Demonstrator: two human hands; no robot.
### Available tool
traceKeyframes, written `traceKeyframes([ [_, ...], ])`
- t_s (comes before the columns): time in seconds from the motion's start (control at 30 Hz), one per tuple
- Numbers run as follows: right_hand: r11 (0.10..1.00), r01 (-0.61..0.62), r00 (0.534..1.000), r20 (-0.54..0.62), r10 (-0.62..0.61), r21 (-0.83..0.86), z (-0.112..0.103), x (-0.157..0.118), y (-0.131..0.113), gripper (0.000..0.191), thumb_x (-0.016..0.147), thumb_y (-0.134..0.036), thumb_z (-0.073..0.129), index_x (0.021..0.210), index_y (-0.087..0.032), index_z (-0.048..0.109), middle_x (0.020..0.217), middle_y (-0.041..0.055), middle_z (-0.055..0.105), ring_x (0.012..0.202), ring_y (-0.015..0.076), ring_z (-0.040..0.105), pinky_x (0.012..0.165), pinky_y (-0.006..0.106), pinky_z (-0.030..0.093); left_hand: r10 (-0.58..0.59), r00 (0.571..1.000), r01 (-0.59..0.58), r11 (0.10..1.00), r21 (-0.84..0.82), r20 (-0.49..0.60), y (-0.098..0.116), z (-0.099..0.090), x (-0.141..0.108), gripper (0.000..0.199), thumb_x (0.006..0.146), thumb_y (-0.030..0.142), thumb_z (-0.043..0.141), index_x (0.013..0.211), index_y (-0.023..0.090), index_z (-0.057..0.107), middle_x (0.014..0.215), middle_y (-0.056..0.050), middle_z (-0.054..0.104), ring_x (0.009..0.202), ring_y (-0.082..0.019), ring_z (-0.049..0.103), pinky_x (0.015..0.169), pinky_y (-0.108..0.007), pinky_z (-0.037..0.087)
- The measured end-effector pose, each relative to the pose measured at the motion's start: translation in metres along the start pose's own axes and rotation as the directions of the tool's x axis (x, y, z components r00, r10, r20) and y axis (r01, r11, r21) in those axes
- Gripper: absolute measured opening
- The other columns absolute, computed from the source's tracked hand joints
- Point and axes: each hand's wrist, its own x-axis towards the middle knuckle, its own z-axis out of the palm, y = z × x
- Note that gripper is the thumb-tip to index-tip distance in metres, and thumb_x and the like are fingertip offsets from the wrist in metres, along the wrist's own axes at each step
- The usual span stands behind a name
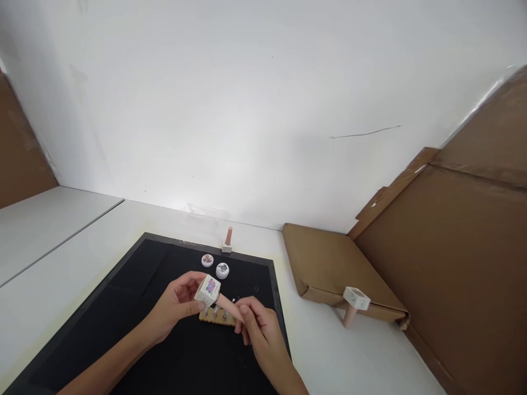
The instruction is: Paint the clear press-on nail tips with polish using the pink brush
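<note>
A small white box-shaped piece with a colourful flower picture [210, 287] has a long pink handle [229, 306] coming out of one side. My left hand [178, 302] grips the white box part between thumb and fingers. At the handle's far end, my right hand [258, 325] pinches the tip. The piece is tilted, with its handle pointing down to the right. Partly hidden below it lies a yellowish strip [217, 316] with several small shiny items on it, on the black mat [144, 307].
Two round white tins [207, 260] with pictures sit on the mat. A similar handled piece [228, 241] stands at its back edge. Another [355, 299] is by the flat cardboard box [333, 258] at right. A clear plastic container [201, 218] is near the wall.
</note>
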Motion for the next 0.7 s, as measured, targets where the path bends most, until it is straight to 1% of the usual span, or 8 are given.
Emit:
traceKeyframes([
  [0.1, 0.998, 0.034, 0.999, -0.034, -0.036, -0.058, -0.001, -0.004, -0.003, 0.026, 0.085, -0.039, 0.055, 0.102, -0.019, 0.057, 0.072, -0.0011, 0.056, 0.054, 0.0102, 0.048, 0.051, 0.022, 0.037, -0.012, 1.0, 0.012, 1.0, 0.001, 0.003, -0.005, 0.004, -0.002, 0.041, 0.058, 0.032, 0.086, 0.093, 0.019, 0.071, 0.086, -0.003, 0.071, 0.08, -0.017, 0.062, 0.072, -0.024, 0.047],
  [0.17, 0.994, 0.056, 0.997, -0.046, -0.061, -0.091, -0.001, -0.007, -0.005, 0.025, 0.08, -0.036, 0.062, 0.099, -0.02, 0.06, 0.077, 0.0001, 0.058, 0.061, 0.0118, 0.05, 0.057, 0.024, 0.039, -0.011, 1.0, 0.011, 1.0, 0.002, 0.0, -0.007, 0.007, -0.004, 0.038, 0.061, 0.034, 0.084, 0.093, 0.019, 0.071, 0.086, -0.003, 0.071, 0.081, -0.017, 0.061, 0.073, -0.024, 0.047],
  [0.23, 0.993, 0.057, 0.996, -0.06, -0.063, -0.103, 0.0, -0.009, -0.008, 0.021, 0.084, -0.038, 0.057, 0.089, -0.019, 0.062, 0.073, 0.0003, 0.058, 0.062, 0.0123, 0.051, 0.058, 0.024, 0.038, -0.004, 1.0, 0.004, 1.0, 0.006, 0.0, -0.007, 0.011, -0.005, 0.035, 0.063, 0.035, 0.083, 0.092, 0.019, 0.071, 0.085, -0.002, 0.071, 0.08, -0.016, 0.061, 0.073, -0.024, 0.047],
  [0.33, 0.998, 0.009, 0.998, -0.062, -0.014, -0.07, 0.001, -0.01, -0.011, 0.042, 0.095, -0.044, 0.035, 0.079, -0.016, 0.062, 0.052, -0.0028, 0.05, 0.044, 0.0102, 0.043, 0.045, 0.022, 0.034, 0.011, 1.0, -0.011, 1.0, 0.019, -0.003, -0.002, 0.019, -0.008, 0.034, 0.063, 0.031, 0.084, 0.092, 0.02, 0.07, 0.085, -0.002, 0.07, 0.081, -0.016, 0.061, 0.073, -0.023, 0.047],
  [0.4, 0.999, -0.017, 0.998, -0.061, 0.014, -0.037, 0.0, -0.012, -0.013, 0.052, 0.097, -0.047, 0.023, 0.082, -0.015, 0.062, 0.047, -0.0042, 0.047, 0.036, 0.0096, 0.038, 0.039, 0.022, 0.031, 0.029, 0.999, -0.029, 0.999, 0.035, -0.017, 0.002, 0.026, -0.01, 0.035, 0.061, 0.028, 0.085, 0.092, 0.02, 0.07, 0.084, -0.002, 0.07, 0.081, -0.016, 0.061, 0.073, -0.023, 0.047],
  [0.5, 1.0, 0.007, 0.992, -0.122, -0.01, -0.021, -0.004, -0.021, -0.016, 0.046, 0.089, -0.056, 0.043, 0.099, -0.016, 0.061, 0.068, 0.0012, 0.057, 0.052, 0.012, 0.048, 0.051, 0.024, 0.039, 0.043, 0.999, -0.041, 0.997, 0.066, -0.03, 0.008, 0.039, -0.014, 0.033, 0.061, 0.028, 0.085, 0.089, 0.02, 0.07, 0.082, -0.001, 0.07, 0.079, -0.017, 0.062, 0.072, -0.024, 0.048],
  [0.6, 1.0, 0.02, 0.984, -0.175, -0.019, 0.007, -0.009, -0.035, -0.017, 0.047, 0.079, -0.063, 0.054, 0.09, -0.018, 0.063, 0.075, 0.0032, 0.055, 0.064, 0.014, 0.046, 0.061, 0.026, 0.039, 0.031, 0.999, -0.036, 0.991, 0.127, 0.041, 0.013, 0.053, -0.017, 0.028, 0.066, 0.028, 0.081, 0.09, 0.02, 0.069, 0.086, -0.002, 0.07, 0.084, -0.018, 0.063, 0.076, -0.026, 0.048],
  [0.7, 0.993, -0.043, 0.986, -0.158, 0.06, 0.11, -0.012, -0.047, -0.016, 0.055, 0.084, -0.069, 0.039, 0.083, -0.018, 0.059, 0.061, -0.0017, 0.044, 0.051, 0.0109, 0.037, 0.049, 0.024, 0.034, 0.065, 0.978, -0.109, 0.969, 0.22, 0.199, 0.02, 0.066, -0.017, 0.028, 0.073, 0.026, 0.076, 0.1, 0.024, 0.068, 0.095, -0.002, 0.068, 0.091, -0.019, 0.062, 0.083, -0.028, 0.047],
])
